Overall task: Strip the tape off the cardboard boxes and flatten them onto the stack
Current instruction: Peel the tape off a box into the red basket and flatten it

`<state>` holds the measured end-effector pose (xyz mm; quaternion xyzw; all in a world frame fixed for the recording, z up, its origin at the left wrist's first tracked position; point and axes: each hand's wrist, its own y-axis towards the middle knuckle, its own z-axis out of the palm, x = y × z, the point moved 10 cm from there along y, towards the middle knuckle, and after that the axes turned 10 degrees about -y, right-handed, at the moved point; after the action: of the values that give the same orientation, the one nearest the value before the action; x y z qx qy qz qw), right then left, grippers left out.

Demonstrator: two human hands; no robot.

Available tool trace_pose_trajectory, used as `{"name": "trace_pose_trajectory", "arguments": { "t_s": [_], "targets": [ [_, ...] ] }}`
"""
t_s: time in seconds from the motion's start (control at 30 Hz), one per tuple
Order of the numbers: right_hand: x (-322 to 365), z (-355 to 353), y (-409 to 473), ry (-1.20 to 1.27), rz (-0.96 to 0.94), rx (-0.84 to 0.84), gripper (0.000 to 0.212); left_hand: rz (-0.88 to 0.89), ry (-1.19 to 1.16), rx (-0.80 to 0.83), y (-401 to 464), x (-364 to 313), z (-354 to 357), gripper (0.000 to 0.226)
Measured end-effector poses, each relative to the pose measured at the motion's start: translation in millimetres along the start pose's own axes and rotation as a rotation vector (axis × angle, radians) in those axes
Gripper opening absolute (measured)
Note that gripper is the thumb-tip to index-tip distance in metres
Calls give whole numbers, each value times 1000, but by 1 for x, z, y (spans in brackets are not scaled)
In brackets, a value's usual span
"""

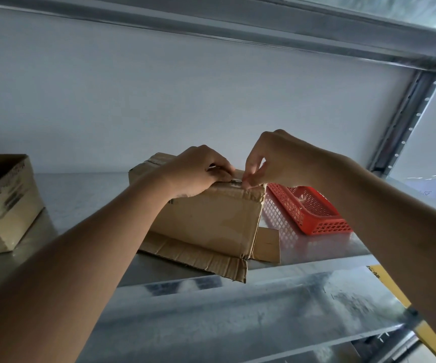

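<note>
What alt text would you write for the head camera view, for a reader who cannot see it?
On a metal shelf, the left hand holds the top edge of a cardboard box while the right hand pinches at tape on that edge. A red plastic basket lies right of the box, and an open cardboard box stands at far left.

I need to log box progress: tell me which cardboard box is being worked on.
The middle cardboard box, beside the red basket: both hands rest on its top edge. The left cardboard box sits open and untouched at the shelf's far left.
</note>
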<state>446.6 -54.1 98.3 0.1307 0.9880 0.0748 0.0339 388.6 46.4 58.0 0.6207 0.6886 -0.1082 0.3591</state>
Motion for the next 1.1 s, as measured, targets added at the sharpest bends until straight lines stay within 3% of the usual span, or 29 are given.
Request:
{"name": "trace_pose_trajectory", "arguments": {
  "t_s": [0.13, 0.3, 0.43, 0.57, 0.7, 0.8, 0.97, 1.1],
  "targets": [
    [-4, 1, 2, -22, 33, -47, 10, 10, 8, -3, 1, 1, 0, 21],
    [-5, 6, 6, -65, 56, -77, 30, 31, 2, -15, 1, 0, -1, 19],
    [-5, 5, 3, -65, 71, -123, 22, 35, 3, -20, 1, -2, -2, 20],
    [-9, 4, 1, -25, 69, -63, 10, 24, 1, -19, 0, 0, -2, 21],
    [-7, 4, 2, -11, 76, -40, 10, 20, 1, -8, 1, 2, -1, 21],
    [-3, 4, 7, -44, 86, -88, 31, 29, -15, -16, 2, 3, -1, 20],
    [-9, 5, 1, 26, 83, -13, 6, 26, 2, -7, 3, 3, -1, 21],
    [-4, 4, 6, -23, 89, -71, 16, 34, 2, -8, 2, 3, -1, 20]
  ]
}}
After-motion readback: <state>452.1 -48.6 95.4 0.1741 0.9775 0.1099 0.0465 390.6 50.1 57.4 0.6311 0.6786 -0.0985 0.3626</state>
